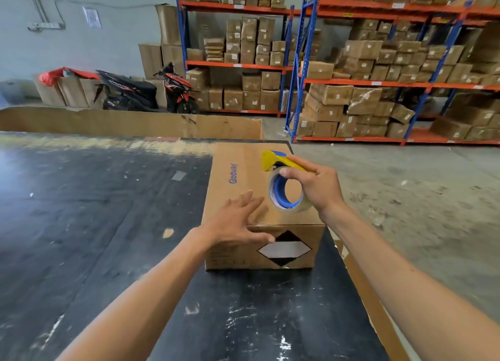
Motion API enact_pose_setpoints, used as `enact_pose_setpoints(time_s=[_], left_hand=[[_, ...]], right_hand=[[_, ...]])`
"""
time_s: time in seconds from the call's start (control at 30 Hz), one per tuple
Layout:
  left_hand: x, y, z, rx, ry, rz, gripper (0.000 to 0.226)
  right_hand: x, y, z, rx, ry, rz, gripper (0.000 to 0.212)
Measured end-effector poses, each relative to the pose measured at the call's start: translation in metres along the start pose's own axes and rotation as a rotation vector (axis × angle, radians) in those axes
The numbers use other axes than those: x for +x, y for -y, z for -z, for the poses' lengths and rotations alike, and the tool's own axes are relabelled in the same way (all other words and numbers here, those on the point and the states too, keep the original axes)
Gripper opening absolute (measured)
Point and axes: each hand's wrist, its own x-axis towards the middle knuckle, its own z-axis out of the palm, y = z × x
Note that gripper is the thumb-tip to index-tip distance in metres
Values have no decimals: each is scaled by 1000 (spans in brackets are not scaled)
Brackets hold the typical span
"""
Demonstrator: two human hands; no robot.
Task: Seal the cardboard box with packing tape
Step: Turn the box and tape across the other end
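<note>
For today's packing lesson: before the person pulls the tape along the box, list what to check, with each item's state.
1. Brown cardboard box flat on the black worktable: ok.
2. Left hand pressing the box top at its near edge: ok.
3. Right hand gripping the clear tape roll on its yellow-and-blue dispenser: ok.
4. Tape end stuck down: cannot tell.
5. Top flaps closed: ok.

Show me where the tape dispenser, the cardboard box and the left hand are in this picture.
tape dispenser (pixel 284 191): head view, on the blue core of the roll.
cardboard box (pixel 244 159): head view, on the bare top face near the far edge.
left hand (pixel 238 221): head view, on the back of the hand, flat on the box.
</note>
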Motion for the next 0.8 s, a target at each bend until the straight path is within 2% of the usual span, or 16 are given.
enact_pose_setpoints(time_s=[0.1, 0.17, 0.6, 0.67, 0.7, 0.8], left_hand=[[7, -1, -34, 260, -130, 57, 84], [12, 8, -37, 315, -154, 33, 78], [18, 8, -31, 292, -169, 29, 76], [12, 6, -20, 111, -150, 16, 73], [10, 3, -12, -63, -145, 30, 70], [-4, -11, 14, -918, -207, 193, 59]], right_hand=[[-3, 2, -6, -4, 37, 22, 47], [-4, 1, -5, -14, 62, 45, 46], [-16, -8, 20, -69, 42, 59, 49], [-22, -7, 24, -87, 66, 87, 46], [-26, -5, 27, -108, 80, 114, 45], [-43, 0, 39, -208, 98, 247, 46]])
